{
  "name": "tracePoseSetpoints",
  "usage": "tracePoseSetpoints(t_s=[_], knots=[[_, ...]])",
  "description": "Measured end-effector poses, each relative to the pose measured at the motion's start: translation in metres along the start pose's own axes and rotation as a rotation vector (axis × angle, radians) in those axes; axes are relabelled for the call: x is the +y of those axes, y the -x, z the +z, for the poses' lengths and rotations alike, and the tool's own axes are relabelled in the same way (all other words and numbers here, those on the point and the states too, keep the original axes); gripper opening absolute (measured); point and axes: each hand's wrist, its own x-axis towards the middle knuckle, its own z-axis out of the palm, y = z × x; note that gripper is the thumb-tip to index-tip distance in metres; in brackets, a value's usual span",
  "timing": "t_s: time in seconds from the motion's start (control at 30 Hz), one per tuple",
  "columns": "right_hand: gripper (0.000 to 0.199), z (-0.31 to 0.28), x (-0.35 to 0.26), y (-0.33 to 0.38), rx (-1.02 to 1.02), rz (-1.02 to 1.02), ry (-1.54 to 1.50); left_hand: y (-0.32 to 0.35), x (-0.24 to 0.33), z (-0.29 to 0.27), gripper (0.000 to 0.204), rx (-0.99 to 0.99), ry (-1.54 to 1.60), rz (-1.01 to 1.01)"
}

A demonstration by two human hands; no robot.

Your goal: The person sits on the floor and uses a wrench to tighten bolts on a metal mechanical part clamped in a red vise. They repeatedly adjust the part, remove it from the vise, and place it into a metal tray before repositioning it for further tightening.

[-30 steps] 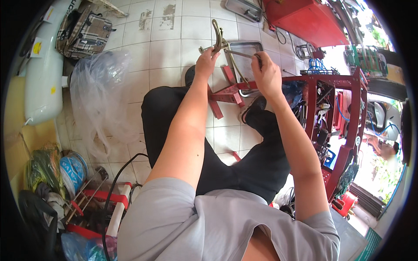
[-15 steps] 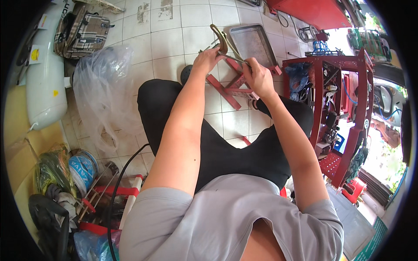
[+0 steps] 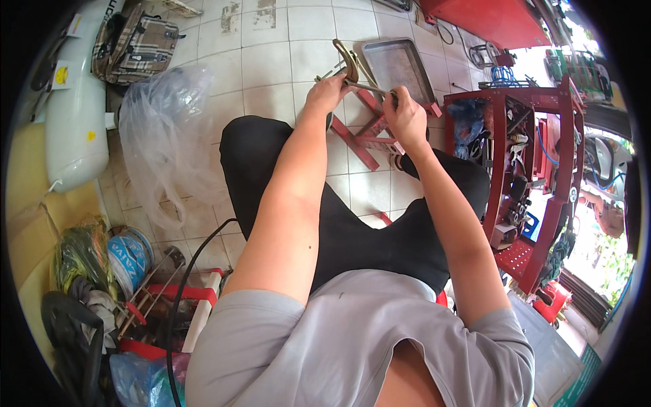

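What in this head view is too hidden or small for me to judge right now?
- Metal part: small, partly covered by left hand; its kind is unclear.
- Thin rod: its end vanishes inside right hand.
- Red stand: mostly behind the hands and knees.
- Red rack: contents too small.

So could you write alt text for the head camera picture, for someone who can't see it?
Seen from above, a seated person's left hand and right hand grip a bent metal tool over a white tiled floor. A metal tray lies just beyond, a red tool cart stands right, and a clear plastic bag lies left.
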Motion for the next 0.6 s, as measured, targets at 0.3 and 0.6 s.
tracePoseSetpoints(t_s=[0.3,0.6], knots=[[0.016,-0.006,-0.013,0.018,-0.120,0.157,-0.545,0.002,-0.021,0.015,0.029,-0.007,0.162,0.034],[0.014,-0.008,-0.019,0.026,-0.108,0.145,-0.398,0.005,0.002,-0.001,0.035,-0.128,0.070,-0.091]])
